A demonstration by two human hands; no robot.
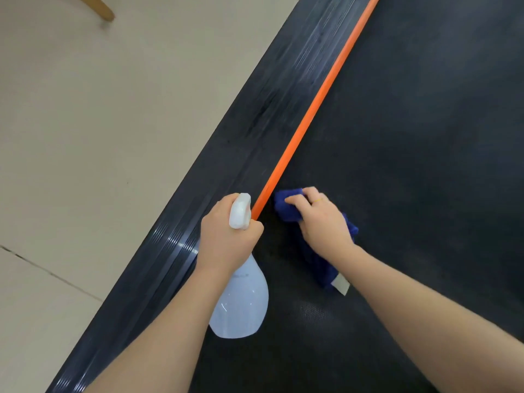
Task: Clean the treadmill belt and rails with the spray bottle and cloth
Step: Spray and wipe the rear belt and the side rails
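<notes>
The black treadmill belt [411, 154] fills the right side, edged by an orange strip [312, 109] and a ribbed black side rail [255, 120] to its left. My left hand [226, 239] grips the neck of a translucent white spray bottle [241, 307], whose white nozzle head points up toward the orange strip. My right hand [323, 219] presses a dark blue cloth [289, 207] flat on the belt just right of the strip. A white label hangs from the cloth's near end.
A beige tiled floor [99, 137] lies left of the treadmill. A wooden furniture leg [100, 8] shows at the top left. The far part of the rail has pale streaks.
</notes>
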